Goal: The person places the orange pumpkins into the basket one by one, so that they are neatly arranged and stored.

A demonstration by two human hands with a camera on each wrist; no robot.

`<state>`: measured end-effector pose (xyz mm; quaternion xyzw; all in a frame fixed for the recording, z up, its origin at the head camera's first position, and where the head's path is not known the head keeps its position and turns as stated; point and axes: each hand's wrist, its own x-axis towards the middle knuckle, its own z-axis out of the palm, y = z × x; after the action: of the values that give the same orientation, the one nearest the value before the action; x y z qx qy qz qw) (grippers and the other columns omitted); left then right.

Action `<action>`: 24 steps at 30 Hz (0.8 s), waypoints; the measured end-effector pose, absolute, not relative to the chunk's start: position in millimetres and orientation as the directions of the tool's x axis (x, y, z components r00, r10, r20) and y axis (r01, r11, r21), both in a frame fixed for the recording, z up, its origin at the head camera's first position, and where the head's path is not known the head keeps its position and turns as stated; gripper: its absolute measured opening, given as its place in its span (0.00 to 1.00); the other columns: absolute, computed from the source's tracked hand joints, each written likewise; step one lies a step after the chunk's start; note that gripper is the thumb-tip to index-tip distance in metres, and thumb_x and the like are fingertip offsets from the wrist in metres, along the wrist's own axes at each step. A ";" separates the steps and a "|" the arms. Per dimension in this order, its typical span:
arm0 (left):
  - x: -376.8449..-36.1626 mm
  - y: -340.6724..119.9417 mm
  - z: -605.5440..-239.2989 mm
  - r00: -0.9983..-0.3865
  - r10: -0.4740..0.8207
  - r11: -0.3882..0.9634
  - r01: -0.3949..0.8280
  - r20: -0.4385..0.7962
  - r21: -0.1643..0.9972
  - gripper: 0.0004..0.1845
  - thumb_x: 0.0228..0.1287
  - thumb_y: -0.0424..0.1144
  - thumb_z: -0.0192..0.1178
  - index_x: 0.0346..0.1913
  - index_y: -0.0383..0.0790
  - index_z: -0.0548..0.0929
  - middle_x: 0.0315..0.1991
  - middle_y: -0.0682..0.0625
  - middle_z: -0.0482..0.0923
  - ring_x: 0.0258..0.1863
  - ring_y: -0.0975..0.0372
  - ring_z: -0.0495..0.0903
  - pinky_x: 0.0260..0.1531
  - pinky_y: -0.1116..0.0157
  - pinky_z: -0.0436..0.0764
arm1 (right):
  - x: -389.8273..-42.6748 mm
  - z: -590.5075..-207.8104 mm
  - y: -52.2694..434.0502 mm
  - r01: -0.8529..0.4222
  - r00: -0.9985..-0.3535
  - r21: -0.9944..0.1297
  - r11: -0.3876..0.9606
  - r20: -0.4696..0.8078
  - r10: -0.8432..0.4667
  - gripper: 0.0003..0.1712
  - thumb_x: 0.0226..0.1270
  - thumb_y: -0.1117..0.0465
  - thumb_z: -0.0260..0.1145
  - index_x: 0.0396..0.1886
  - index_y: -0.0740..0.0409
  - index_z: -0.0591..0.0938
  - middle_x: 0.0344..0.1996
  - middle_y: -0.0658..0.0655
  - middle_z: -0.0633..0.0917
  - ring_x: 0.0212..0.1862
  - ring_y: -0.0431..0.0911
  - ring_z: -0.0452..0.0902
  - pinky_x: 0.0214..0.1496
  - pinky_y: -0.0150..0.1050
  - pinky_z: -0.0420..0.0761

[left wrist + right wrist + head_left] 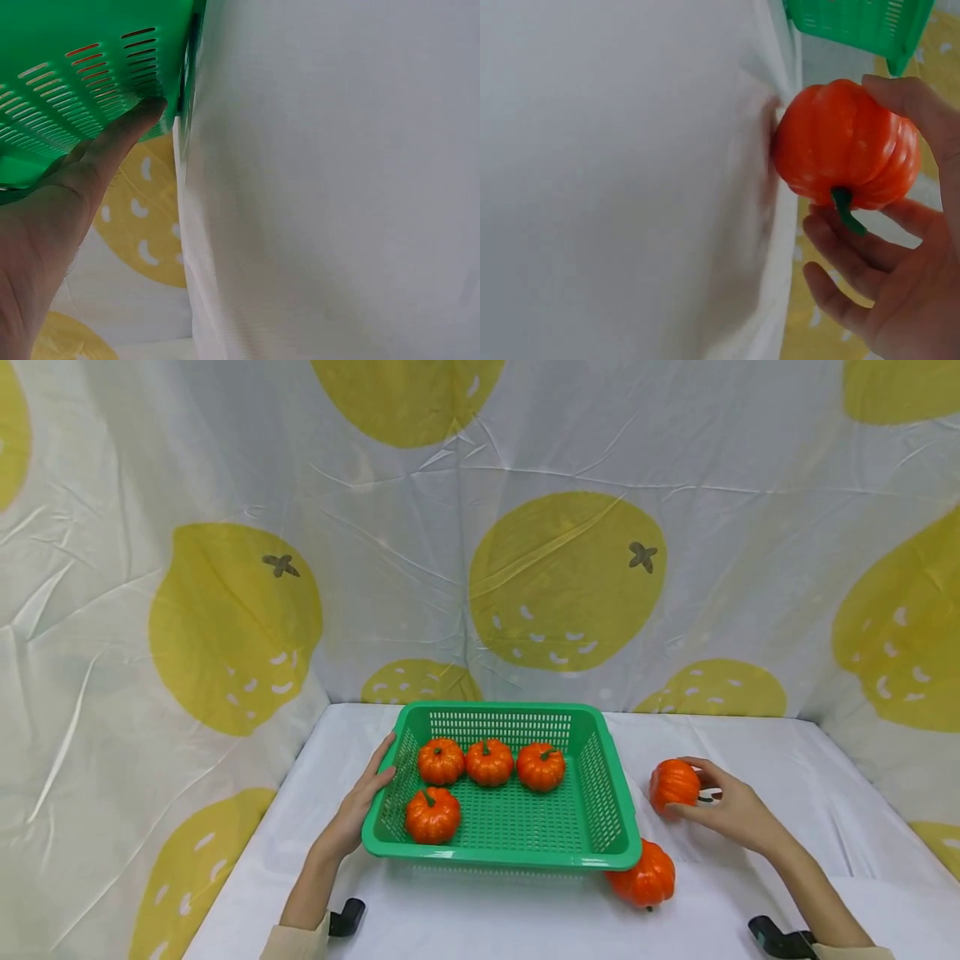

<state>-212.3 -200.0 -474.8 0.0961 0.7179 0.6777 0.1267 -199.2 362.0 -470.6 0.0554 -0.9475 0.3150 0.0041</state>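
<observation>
A green plastic basket (pixel 517 857) stands on the white cloth, with several small orange toy pumpkins (pixel 490 762) inside, three in a row at the back and another at the front left. My left hand (pixel 358 810) rests against the basket's left side from outside; in the left wrist view the extended thumb (pixel 124 139) lies along the slotted wall. To the right of the basket, my right hand (pixel 731 806) holds a toy pumpkin (pixel 840 146) between thumb and fingers, its green stem toward the palm. Its other fingers are loosely bent below.
One more toy pumpkin (pixel 647 878) lies on the white-covered table (pixel 480 918), partly under the basket's front right corner. A white curtain (pixel 390 568) with yellow lemon prints rises behind and at both sides. Black wrist straps (pixel 347 918) show on both forearms.
</observation>
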 end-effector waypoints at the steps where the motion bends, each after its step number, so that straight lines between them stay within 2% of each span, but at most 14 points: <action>1: -212.3 -199.9 -474.8 -0.949 0.311 0.060 -0.033 -0.050 0.998 0.33 0.85 0.52 0.39 0.84 0.68 0.41 0.86 0.50 0.29 0.84 0.43 0.34 0.78 0.37 0.44 | -198.5 -467.9 364.9 -0.101 -0.995 -0.580 0.808 0.039 -0.096 0.48 0.61 0.43 0.77 0.73 0.61 0.69 0.55 0.70 0.82 0.53 0.63 0.78 0.43 0.49 0.82; 3: -212.2 -199.9 -474.6 -0.949 0.313 0.056 -0.027 -0.043 0.998 0.33 0.85 0.52 0.39 0.84 0.67 0.41 0.86 0.50 0.29 0.84 0.43 0.34 0.79 0.38 0.43 | -197.7 -463.2 370.2 -0.103 -0.994 -0.552 0.828 0.036 -0.099 0.47 0.60 0.44 0.78 0.71 0.62 0.70 0.51 0.69 0.83 0.51 0.61 0.78 0.40 0.44 0.79; 7: -212.3 -200.0 -474.8 -0.949 0.312 0.057 -0.019 -0.035 0.998 0.33 0.85 0.52 0.39 0.84 0.67 0.41 0.86 0.50 0.30 0.84 0.44 0.34 0.79 0.39 0.43 | -199.2 -461.2 374.0 -0.106 -0.993 -0.528 0.843 0.017 -0.114 0.47 0.59 0.45 0.78 0.70 0.66 0.71 0.50 0.68 0.83 0.50 0.60 0.78 0.40 0.43 0.78; 11: -212.7 -199.4 -475.3 -0.950 0.311 0.056 -0.017 -0.034 0.998 0.33 0.85 0.53 0.39 0.84 0.67 0.41 0.86 0.50 0.30 0.85 0.44 0.34 0.79 0.39 0.43 | -203.1 -467.7 371.4 -0.117 -0.992 -0.530 0.840 0.028 -0.120 0.48 0.59 0.44 0.78 0.69 0.70 0.71 0.52 0.70 0.83 0.51 0.60 0.78 0.45 0.50 0.81; 14: -212.9 -198.9 -476.2 -0.950 0.312 0.051 -0.019 -0.035 0.998 0.32 0.85 0.52 0.39 0.84 0.68 0.42 0.86 0.51 0.30 0.85 0.44 0.34 0.79 0.40 0.43 | -204.3 -473.8 369.3 -0.125 -0.991 -0.547 0.828 0.038 -0.125 0.49 0.60 0.45 0.78 0.70 0.69 0.69 0.55 0.72 0.82 0.53 0.64 0.78 0.49 0.58 0.82; 17: -213.0 -199.1 -476.9 -0.950 0.311 0.052 -0.021 -0.036 0.998 0.32 0.85 0.52 0.39 0.84 0.68 0.42 0.86 0.51 0.30 0.85 0.44 0.34 0.79 0.40 0.42 | -204.3 -478.8 367.5 -0.137 -0.990 -0.577 0.805 0.046 -0.136 0.48 0.61 0.46 0.78 0.71 0.66 0.67 0.57 0.74 0.81 0.54 0.67 0.79 0.50 0.62 0.83; 21: -212.6 -199.8 -476.1 -0.949 0.312 0.049 -0.020 -0.034 0.999 0.32 0.85 0.52 0.39 0.84 0.67 0.42 0.86 0.51 0.30 0.85 0.44 0.34 0.79 0.40 0.42 | -203.9 -481.4 365.9 -0.151 -0.988 -0.586 0.796 0.063 -0.141 0.48 0.59 0.47 0.79 0.70 0.66 0.67 0.57 0.74 0.81 0.53 0.66 0.81 0.49 0.59 0.84; 24: -211.6 -200.1 -475.6 -0.950 0.312 0.048 -0.021 -0.035 0.999 0.32 0.85 0.51 0.39 0.84 0.68 0.42 0.86 0.51 0.30 0.85 0.45 0.34 0.79 0.40 0.43 | -203.1 -478.3 367.9 -0.174 -0.985 -0.552 0.815 0.095 -0.146 0.48 0.56 0.47 0.81 0.67 0.69 0.71 0.53 0.70 0.84 0.50 0.62 0.82 0.45 0.47 0.84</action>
<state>-211.6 -200.1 -475.6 0.1018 0.7136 0.6824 0.1219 -203.1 367.9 -478.3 0.0841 -0.9524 0.2920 0.0242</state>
